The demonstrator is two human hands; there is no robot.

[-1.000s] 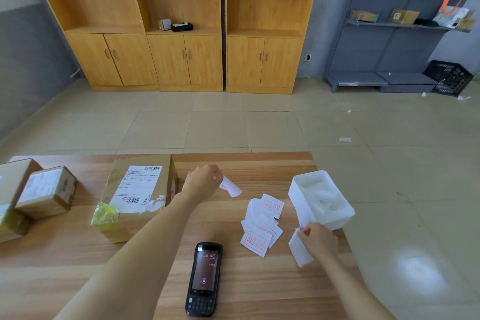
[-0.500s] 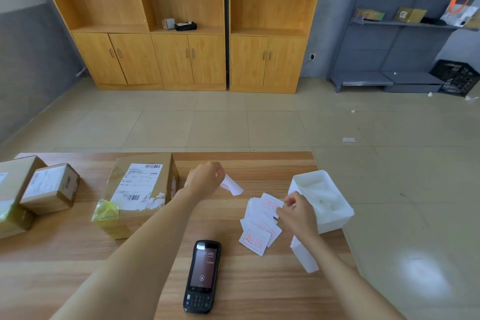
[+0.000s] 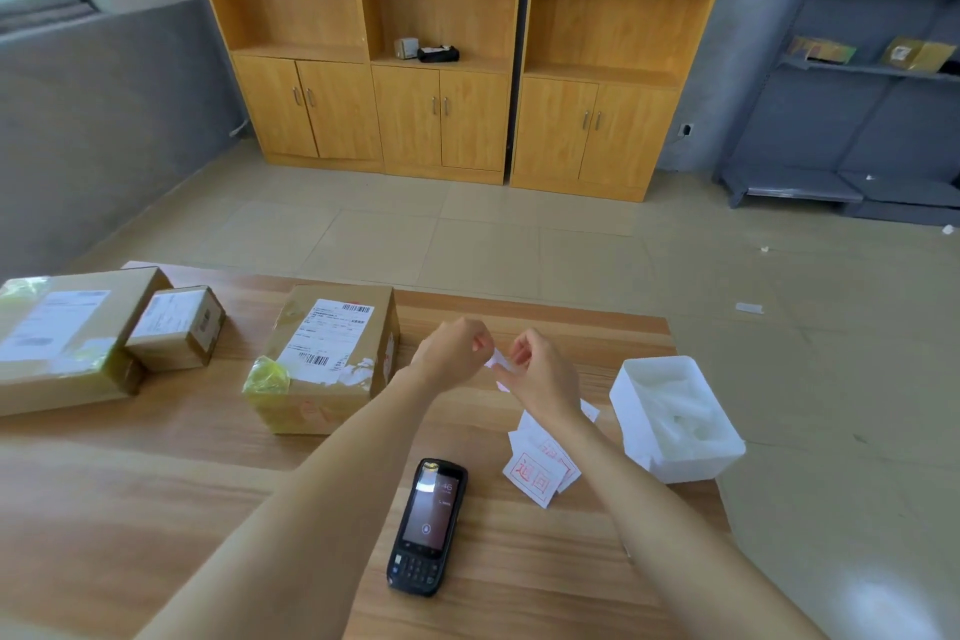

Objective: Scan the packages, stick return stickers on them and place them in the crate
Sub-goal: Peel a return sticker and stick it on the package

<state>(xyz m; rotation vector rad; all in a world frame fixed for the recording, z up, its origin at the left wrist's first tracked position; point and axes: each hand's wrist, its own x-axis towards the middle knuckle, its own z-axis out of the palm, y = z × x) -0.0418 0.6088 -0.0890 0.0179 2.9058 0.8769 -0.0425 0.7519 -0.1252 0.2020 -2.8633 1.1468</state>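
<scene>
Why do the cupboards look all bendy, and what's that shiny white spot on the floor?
Head view: the wide-angle lens makes the cupboards lean and curve toward the edges; same view, the white spot on the floor is glare off glossy tiles; the sticker pinched between left hand and right hand looks slightly blurred.

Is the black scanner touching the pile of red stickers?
Apart. The head view shows a strip of bare table between the scanner and the sticker pile.
</scene>
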